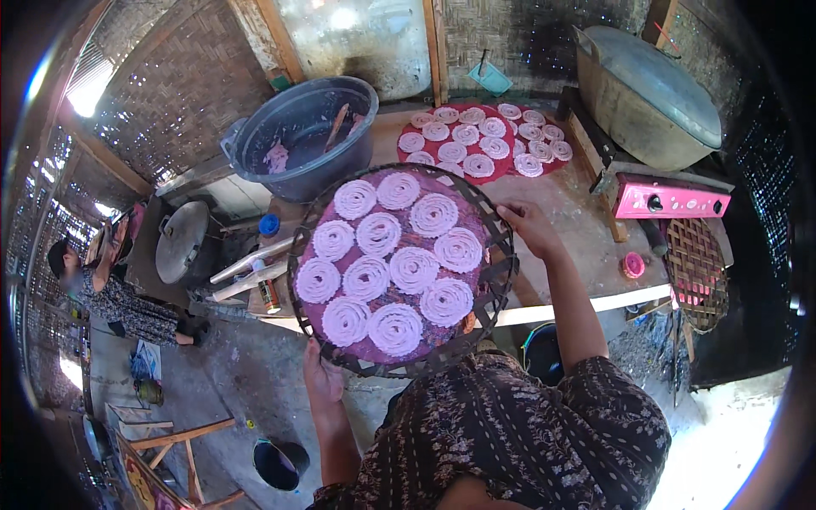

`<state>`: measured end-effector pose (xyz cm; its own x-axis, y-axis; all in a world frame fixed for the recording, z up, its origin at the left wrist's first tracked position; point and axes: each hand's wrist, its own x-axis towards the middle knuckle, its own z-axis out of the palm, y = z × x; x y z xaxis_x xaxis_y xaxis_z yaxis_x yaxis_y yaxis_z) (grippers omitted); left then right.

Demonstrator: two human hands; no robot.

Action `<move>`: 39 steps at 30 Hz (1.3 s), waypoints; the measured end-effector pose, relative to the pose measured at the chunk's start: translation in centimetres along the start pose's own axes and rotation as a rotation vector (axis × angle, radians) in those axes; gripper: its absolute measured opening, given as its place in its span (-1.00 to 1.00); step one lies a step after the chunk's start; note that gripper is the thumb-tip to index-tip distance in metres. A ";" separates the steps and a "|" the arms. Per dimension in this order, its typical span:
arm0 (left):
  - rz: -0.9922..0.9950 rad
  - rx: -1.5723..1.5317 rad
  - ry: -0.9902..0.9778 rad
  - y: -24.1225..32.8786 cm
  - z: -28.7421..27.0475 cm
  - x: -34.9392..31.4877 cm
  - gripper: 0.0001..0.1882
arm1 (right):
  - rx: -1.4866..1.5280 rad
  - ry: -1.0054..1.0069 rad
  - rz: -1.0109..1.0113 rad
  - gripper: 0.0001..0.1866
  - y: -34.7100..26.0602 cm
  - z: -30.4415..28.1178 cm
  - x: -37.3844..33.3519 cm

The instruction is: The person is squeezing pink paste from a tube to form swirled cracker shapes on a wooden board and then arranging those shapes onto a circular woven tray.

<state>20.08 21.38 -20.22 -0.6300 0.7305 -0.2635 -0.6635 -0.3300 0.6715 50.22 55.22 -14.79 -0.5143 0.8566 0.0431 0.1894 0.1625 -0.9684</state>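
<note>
I hold a round woven bamboo tray [503, 274] in front of me at waist height, over the front edge of the worktable. On its purple lining lie several pale pink spirals of piped dough [414, 269] with ridged edges. My left hand [323, 374] grips the near left rim from below, and its fingers are partly hidden under the tray. On the far right side, my right hand [527, 228] is closed round the rim. Behind the tray, more spirals [465, 134] lie on round red sheets [432, 155] on the table.
A dark plastic tub [297, 183] with pink dough and a wooden stick stands left. At the right are a big lidded pot [650, 98], a pink stove [667, 201] and a woven mat [697, 263]. A bucket [280, 464] is on the floor; a person [106, 285] is far left.
</note>
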 end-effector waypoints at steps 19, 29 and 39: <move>-0.049 0.108 -0.070 -0.8 -2.2 0.8 -0.69 | 0.177 0.022 0.170 -0.71 4.0 0.5 -0.6; -0.152 0.086 -0.068 -0.4 -2.5 0.1 -0.69 | 0.135 0.040 0.182 -0.66 2.4 0.7 -2.1; 0.304 0.985 0.131 11.0 -2.9 6.6 -0.76 | -0.061 0.394 0.209 -0.66 3.5 -6.3 -8.5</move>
<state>7.48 20.82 -16.61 -0.7934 0.6083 -0.0215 0.1177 0.1881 0.9751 60.48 51.62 -16.95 -0.1037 0.9933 -0.0501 0.3102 -0.0155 -0.9505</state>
